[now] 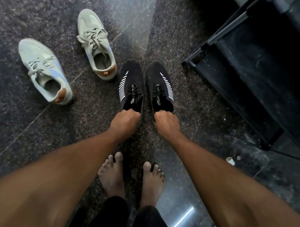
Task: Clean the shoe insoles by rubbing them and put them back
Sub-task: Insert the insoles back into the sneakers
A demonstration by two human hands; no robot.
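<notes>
Left hand [125, 119] curled tight, gripping the heel rim of left black shoe [130, 85]. Right hand [166, 123] likewise grips right black shoe [160, 85]. Shoes side by side, toes away from fists. Insoles hidden inside. Pale sneakers [97, 45] left of grip.

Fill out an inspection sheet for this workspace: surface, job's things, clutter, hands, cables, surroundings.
Surface: dark speckled stone floor, glossy.
Job's things: left black shoe and right black shoe side by side, toes pointing away; near pale sneaker and outer pale sneaker upright, apart, to the left; no insole seen outside a shoe.
Clutter: small pale scrap and specks on the floor at right.
Hands: left hand grips the left black shoe's heel; right hand grips the right black shoe's heel.
Cables: nothing seen.
Surroundings: black rack at right; bare feet behind the black shoes.
</notes>
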